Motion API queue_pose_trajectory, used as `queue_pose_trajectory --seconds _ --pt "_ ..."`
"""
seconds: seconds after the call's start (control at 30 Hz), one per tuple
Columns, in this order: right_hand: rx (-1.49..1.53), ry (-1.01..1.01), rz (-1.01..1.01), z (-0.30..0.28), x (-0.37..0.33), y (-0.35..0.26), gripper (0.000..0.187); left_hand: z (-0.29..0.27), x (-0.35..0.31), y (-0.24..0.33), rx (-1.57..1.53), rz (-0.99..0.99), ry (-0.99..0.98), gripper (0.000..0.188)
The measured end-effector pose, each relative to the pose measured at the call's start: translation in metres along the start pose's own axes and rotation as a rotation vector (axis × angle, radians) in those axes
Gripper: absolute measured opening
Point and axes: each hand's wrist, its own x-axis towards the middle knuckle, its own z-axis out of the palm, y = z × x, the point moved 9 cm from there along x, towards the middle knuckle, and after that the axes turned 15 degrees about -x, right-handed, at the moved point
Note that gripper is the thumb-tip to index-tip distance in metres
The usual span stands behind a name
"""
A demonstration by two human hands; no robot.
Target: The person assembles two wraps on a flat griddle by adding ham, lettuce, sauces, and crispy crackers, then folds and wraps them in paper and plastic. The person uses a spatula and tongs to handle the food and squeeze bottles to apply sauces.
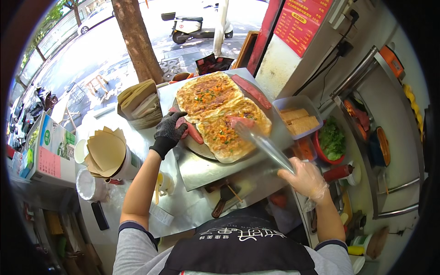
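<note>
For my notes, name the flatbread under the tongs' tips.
The nearer flatbread, closest to the apron; the tongs don't reach over the farther flatbread.

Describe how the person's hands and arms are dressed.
The left hand wears a dark, grey-speckled glove with a plain black cuff. The right hand wears a loose, clear plastic glove. Both forearms are bare below short grey sleeves edged with dark trim.

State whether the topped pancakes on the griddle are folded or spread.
Spread: the far pancake and the near pancake lie flat on the griddle, their orange and green toppings facing up.
</note>
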Motion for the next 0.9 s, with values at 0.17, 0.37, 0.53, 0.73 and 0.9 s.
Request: queue_pose_trajectory --seconds 0.17,0.37,0.53,0.73,0.9 --pt "-0.209 0.254 0.034 -0.016 -0.001 -0.008 0.046 0.0 0.003 -0.003 -0.008 0.005 0.021 0.032" --pt "-0.314 0.322 0.091 -0.028 -0.008 -0.002 0.048 0.005 0.002 0.008 -0.049 0.037 0.01 0.029" --pt "-0.116 0.295 0.104 -0.027 -0.013 0.015 0.049 0.032 0.005 0.021 -0.029 0.017 -0.071 0.029" --pt "0.516 0.357 0.238 0.008 -0.026 0.052 0.046 0.092 0.02 0.073 0.118 0.198 -0.158 0.031" --pt "1.143 0.219 0.508 0.105 -0.059 0.07 0.039 0.132 0.048 0.07 0.368 0.138 -0.072 0.049"
